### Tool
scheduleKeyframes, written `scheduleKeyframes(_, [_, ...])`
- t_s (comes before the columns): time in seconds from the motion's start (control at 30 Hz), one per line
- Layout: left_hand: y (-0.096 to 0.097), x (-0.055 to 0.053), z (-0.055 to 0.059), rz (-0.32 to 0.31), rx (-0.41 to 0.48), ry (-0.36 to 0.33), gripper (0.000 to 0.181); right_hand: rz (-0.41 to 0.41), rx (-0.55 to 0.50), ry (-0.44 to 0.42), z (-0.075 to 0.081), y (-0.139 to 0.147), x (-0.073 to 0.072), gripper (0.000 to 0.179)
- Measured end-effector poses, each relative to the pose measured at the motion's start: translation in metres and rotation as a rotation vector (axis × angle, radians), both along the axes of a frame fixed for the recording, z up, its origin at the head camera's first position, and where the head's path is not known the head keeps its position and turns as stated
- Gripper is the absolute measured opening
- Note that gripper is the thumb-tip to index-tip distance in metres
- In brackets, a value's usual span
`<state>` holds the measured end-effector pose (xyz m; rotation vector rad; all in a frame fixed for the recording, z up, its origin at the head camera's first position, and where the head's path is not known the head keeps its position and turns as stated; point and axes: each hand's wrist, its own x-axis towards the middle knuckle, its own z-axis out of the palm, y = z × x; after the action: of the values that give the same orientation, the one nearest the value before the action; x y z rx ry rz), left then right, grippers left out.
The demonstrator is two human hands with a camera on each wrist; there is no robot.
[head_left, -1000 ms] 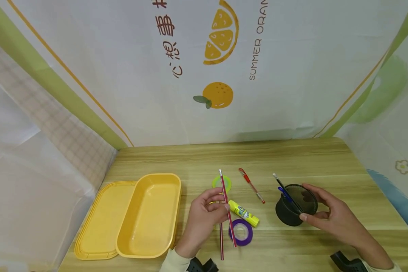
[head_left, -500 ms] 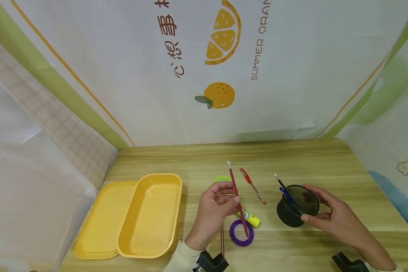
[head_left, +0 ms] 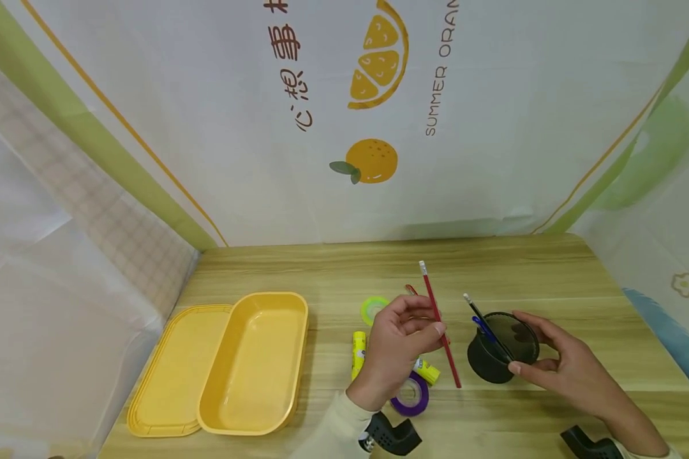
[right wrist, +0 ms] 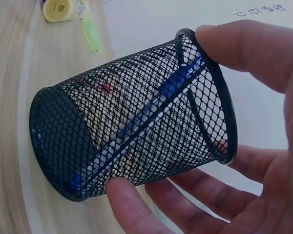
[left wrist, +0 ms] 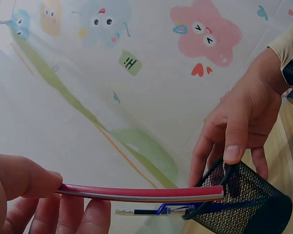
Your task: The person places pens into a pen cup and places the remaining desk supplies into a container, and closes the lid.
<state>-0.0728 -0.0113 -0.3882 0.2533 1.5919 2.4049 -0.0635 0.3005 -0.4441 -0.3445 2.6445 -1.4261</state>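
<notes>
My left hand [head_left: 399, 347] pinches a red pencil [head_left: 430, 293] between thumb and fingers, its white eraser end pointing up and away. The pencil slants just left of a black mesh pen holder [head_left: 485, 366], apart from it in the head view. My right hand [head_left: 571, 366] grips that pen holder by its rim and side. Inside it lean a black pencil [head_left: 474, 308] with a white eraser and a blue pen [head_left: 482, 327]. In the right wrist view, the blue pen [right wrist: 176, 82] shows through the mesh [right wrist: 136, 112] of the holder.
Left of my hands stand a yellow box [head_left: 252, 370] and its lid [head_left: 178, 376]. Around my left hand lie a green tape roll [head_left: 370, 310], a yellow glue stick [head_left: 358, 350], a second glue stick [head_left: 428, 372], a purple tape roll [head_left: 417, 403] and a mostly covered red pen [head_left: 411, 289].
My left hand has moved right with the red pencil, closer to the pen holder. It now covers most of the red pen. My right hand and the holder stay nearly where they were.
</notes>
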Motion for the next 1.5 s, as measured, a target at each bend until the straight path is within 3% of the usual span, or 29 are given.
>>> scheduleKeyframes(0.37, [0.027,-0.006,0.001,-0.003,0.103,0.038,0.032,-0.009,0.012,0.017,-0.002,0.001,-0.001,0.083])
scheduleKeyframes(0.7, [0.051,-0.011,-0.007,0.002,0.161,0.081,0.037,-0.003,-0.034,0.047,-0.004,-0.001,0.000,0.080])
scheduleKeyframes(1.13, [0.067,-0.011,-0.021,0.062,0.032,0.133,0.025,0.017,-0.105,0.014,-0.005,-0.002,0.002,0.079])
scheduleKeyframes(1.5, [0.073,-0.007,-0.036,0.154,-0.058,0.144,0.020,0.003,-0.058,0.029,-0.003,-0.002,0.002,0.081])
